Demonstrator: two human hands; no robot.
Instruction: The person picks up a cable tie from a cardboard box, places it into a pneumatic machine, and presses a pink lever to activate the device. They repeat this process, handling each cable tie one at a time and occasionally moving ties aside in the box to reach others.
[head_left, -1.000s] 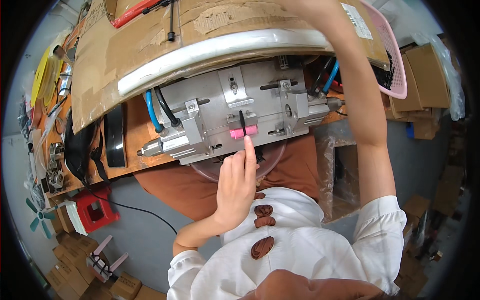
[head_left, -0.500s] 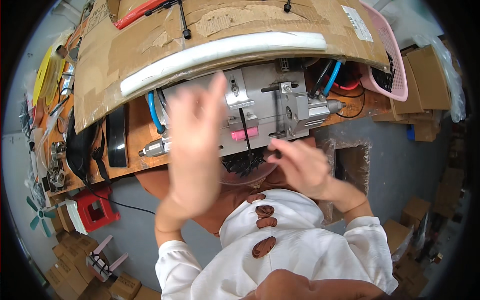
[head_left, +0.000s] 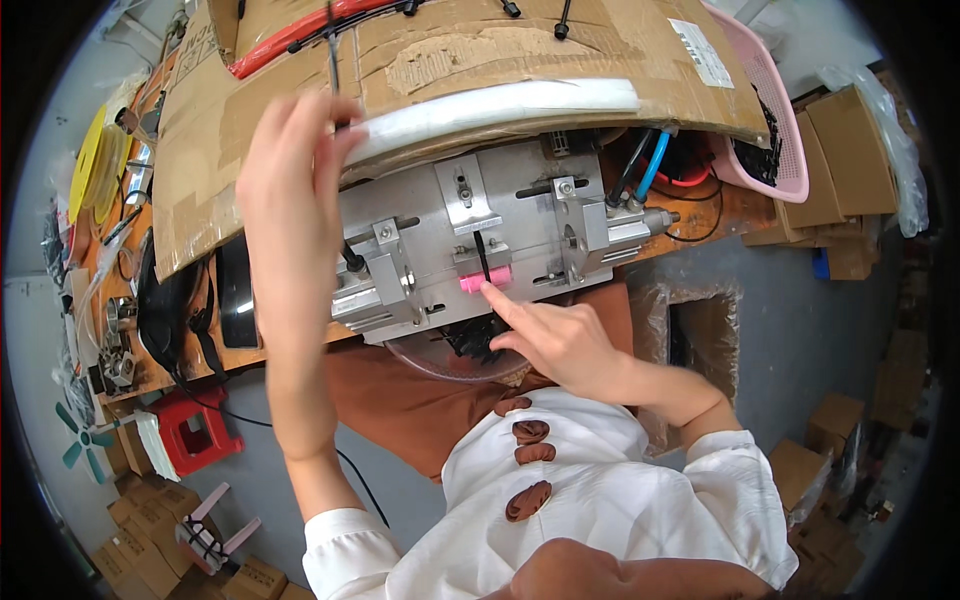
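Note:
My left hand (head_left: pixel 300 160) is raised over the cardboard, somewhat blurred, its fingers closed around the lower end of a thin black rod (head_left: pixel 333 55). Below the middle of the metal fixture (head_left: pixel 520 210), my right hand (head_left: pixel 570 345) stretches its index finger to the pink block (head_left: pixel 474 284). That fingertip touches near the end of another black rod (head_left: pixel 482 250), which lies along the fixture's centre and over the block. The right thumb is apart from the index finger, with nothing visible between them. Under the fixture's front edge sits a clear basin (head_left: pixel 425 371) of black parts (head_left: pixel 470 340).
A cardboard sheet (head_left: pixel 300 90) edged with a white foam tube (head_left: pixel 500 103) covers the fixture's back. Black rods with knobbed ends (head_left: pixel 561 32) lie on it. Clamp blocks (head_left: pixel 590 235) with blue hose (head_left: pixel 653 165) flank the centre. A pink basket (head_left: pixel 790 160) stands right, a red stool (head_left: pixel 195 430) lower left.
My left hand has moved up and left to the cardboard and grasped a black rod there. My right hand has shifted left, its index fingertip now at the pink block. The view has shifted slightly.

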